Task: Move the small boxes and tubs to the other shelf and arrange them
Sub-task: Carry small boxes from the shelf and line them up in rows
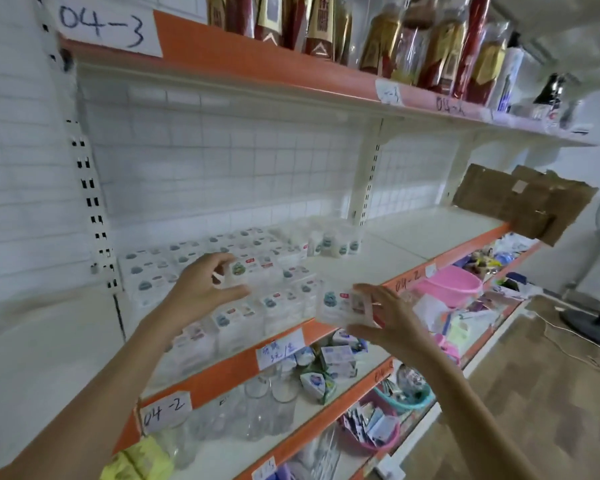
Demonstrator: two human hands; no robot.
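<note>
Many small boxes (201, 289) ranked on shelf (413, 244); left hand (205, 285) and right hand (388, 320) fingers each pinch another; few remain below

The small box (245, 271) between the left fingers (222, 259) is white with a green emblem and red tag. The box (340, 304) in the right fingers (364, 292) is white with a blue emblem. Below them, the shelf edge (222, 370) is orange; right of them sits a pink tub (451, 282).

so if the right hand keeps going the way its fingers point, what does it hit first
Probably the rows of small white boxes on the middle shelf. The right hand holds a small box aimed left and inward at them, though depth is hard to judge from this one view.
</note>
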